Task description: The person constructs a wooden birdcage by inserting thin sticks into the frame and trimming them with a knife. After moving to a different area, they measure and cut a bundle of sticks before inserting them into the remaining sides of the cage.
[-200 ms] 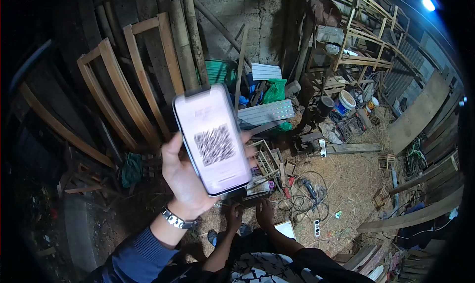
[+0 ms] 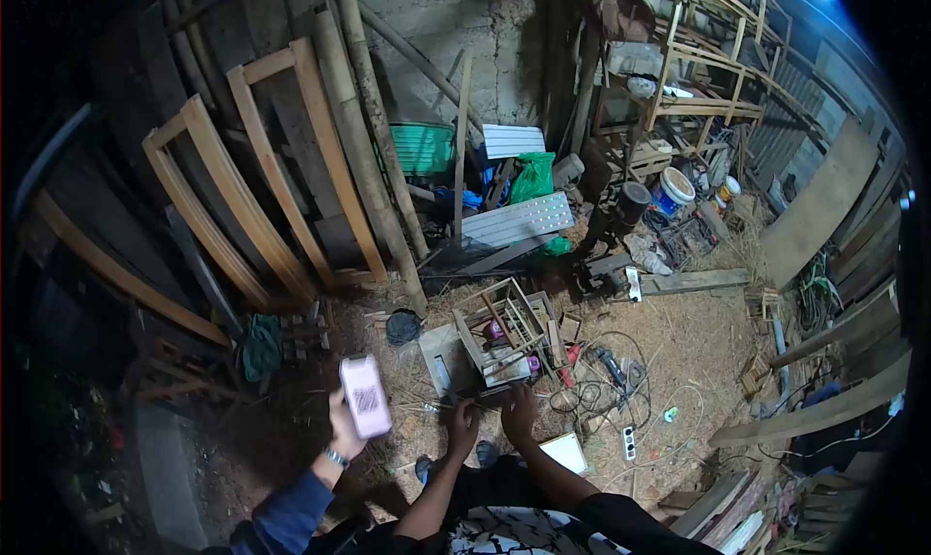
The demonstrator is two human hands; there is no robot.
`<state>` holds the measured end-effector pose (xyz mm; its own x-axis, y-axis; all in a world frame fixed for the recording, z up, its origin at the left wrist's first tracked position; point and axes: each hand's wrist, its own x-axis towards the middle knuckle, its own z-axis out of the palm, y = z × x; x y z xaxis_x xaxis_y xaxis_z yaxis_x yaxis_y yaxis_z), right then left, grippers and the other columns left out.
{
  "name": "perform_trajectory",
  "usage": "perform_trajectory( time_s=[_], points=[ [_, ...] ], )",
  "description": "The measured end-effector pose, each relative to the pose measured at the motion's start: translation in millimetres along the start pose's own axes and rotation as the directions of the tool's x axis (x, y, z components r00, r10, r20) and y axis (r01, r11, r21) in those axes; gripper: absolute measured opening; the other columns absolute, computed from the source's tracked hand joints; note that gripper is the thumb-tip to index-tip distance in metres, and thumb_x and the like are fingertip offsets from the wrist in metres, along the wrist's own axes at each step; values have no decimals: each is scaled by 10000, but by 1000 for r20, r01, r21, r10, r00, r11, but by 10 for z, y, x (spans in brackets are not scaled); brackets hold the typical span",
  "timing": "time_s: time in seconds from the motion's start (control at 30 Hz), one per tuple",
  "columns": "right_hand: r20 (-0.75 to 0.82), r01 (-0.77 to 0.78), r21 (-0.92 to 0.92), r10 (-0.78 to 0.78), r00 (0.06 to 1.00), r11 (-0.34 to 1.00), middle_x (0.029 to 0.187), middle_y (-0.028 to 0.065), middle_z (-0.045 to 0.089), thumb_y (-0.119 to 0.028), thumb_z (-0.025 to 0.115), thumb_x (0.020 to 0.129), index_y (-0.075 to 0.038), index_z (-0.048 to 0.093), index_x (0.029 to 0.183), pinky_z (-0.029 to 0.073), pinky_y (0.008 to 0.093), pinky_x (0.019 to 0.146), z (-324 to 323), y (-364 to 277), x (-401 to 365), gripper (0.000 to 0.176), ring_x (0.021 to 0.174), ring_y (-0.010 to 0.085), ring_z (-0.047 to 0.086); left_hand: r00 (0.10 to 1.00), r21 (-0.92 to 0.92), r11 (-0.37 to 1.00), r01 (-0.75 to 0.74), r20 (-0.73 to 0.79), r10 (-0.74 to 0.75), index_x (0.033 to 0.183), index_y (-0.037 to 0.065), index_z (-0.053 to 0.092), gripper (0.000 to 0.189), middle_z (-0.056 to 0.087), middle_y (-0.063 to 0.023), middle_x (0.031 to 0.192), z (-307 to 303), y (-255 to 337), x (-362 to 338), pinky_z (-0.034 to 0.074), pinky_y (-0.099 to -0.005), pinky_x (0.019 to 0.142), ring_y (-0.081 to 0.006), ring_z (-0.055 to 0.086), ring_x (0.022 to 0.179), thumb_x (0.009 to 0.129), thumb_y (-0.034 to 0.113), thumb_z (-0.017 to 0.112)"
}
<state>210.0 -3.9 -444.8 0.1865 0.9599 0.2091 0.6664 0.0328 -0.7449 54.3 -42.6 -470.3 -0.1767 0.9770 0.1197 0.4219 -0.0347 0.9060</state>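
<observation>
My left hand (image 2: 461, 427) is held low in front of my body, its fingers loosely curved and apart, with nothing visible in it. Beside it, my right hand (image 2: 519, 414) has its fingers bent forward, also with nothing visible in it. Both are nearest a small wooden frame box (image 2: 499, 337) on the ground, which holds some purple items; whether my fingertips touch its near edge cannot be made out. From the left, another person's hand (image 2: 344, 427), with a blue sleeve and a metal watch, holds a phone (image 2: 365, 398) showing a square code.
Long wooden frames (image 2: 247, 187) lean on the left wall. A power tool (image 2: 609, 366), tangled cables and a power strip (image 2: 629, 444) lie on the ground at right. A white board (image 2: 564, 452) is by my right forearm. Timber and buckets (image 2: 676, 189) stand farther back.
The other person's hand with the phone has dropped down and away from the camera, uncovering the wooden frame box. My two hands have stayed nearly in place.
</observation>
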Motion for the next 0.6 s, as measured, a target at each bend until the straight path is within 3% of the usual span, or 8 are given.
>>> perform_trajectory(
  time_s=[0.03, 0.1, 0.17, 0.23, 0.3, 0.37, 0.47, 0.6],
  points=[
    [-20, 3, 39, -2, 1000, 999, 1268, 221, 598, -154, 609, 988, -1, 602, 1263, 456, 483, 987, -9, -12, 70, 314, 1158, 401, 589, 999, 19, 1000, -25, -28, 25, 1284, 0, 622, 367, 712, -138, 1087, -89, 372, 60, 544, -362, 844, -248, 702, 985, 984, 203, 684],
    [-44, -11, 83, 15, 999, 996, 1263, 222, 600, -154, 600, 993, 5, 601, 1264, 459, 479, 980, -43, -66, 211, 314, 1140, 401, 594, 992, -106, 987, 118, 60, -112, 1277, 16, 625, 333, 688, -152, 1126, 121, 26, 155, 510, -376, 938, -286, 663, 1061, 969, 125, 686],
    [-38, -105, 146, 112, 993, 984, 1343, 217, 596, -218, 633, 982, -35, 616, 1299, 413, 519, 1064, -116, -137, 366, 366, 1277, 412, 537, 987, -100, 985, 138, 91, -129, 1268, 19, 631, 326, 689, -157, 1150, 98, 209, 297, 511, -386, 944, -299, 663, 1081, 967, 130, 688],
    [-86, -62, 141, 75, 993, 988, 1354, 224, 591, -210, 630, 986, -24, 617, 1297, 396, 523, 1083, -185, -223, 450, 363, 1279, 417, 533, 981, -92, 982, 167, 118, -156, 1259, 22, 636, 320, 689, -163, 1174, 23, 422, 452, 513, -396, 950, -311, 663, 1101, 964, 135, 689],
    [-103, -62, 166, 80, 992, 984, 1349, 229, 593, -206, 623, 991, -13, 632, 1269, 384, 525, 1093, -251, -336, 588, 338, 1281, 420, 529, 989, 3, 989, -147, 20, 147, 1242, 27, 640, 310, 687, -178, 1192, -36, 593, 673, 503, -427, 989, -350, 651, 1143, 956, 137, 692],
    [-127, -58, 188, 83, 988, 980, 1329, 215, 605, -204, 636, 984, -25, 654, 1244, 378, 522, 1093, -266, -426, 684, 316, 1276, 408, 530, 990, 33, 991, -127, 60, 125, 1224, 20, 641, 293, 669, -196, 1242, -157, 804, 863, 480, -451, 1038, -379, 625, 1195, 952, 119, 684],
    [-85, -55, 120, 66, 994, 991, 1281, 176, 623, -200, 677, 952, -60, 672, 1226, 375, 516, 1081, -356, -603, 839, 308, 1257, 378, 534, 976, 115, 970, -214, 77, 206, 1220, 13, 644, 287, 618, -200, 1320, -303, 917, 1106, 456, -457, 1078, -385, 577, 1253, 950, 105, 676],
    [-85, -5, 115, 15, 996, 993, 1276, 181, 622, -209, 683, 948, -67, 678, 1226, 369, 519, 1082, -297, -730, 992, 313, 1254, 383, 534, 971, 116, 967, -228, 98, 218, 1221, 16, 645, 290, 615, -201, 1316, -427, 900, 1436, 441, -474, 1096, -387, 566, 1260, 948, 108, 676]
  ],
)
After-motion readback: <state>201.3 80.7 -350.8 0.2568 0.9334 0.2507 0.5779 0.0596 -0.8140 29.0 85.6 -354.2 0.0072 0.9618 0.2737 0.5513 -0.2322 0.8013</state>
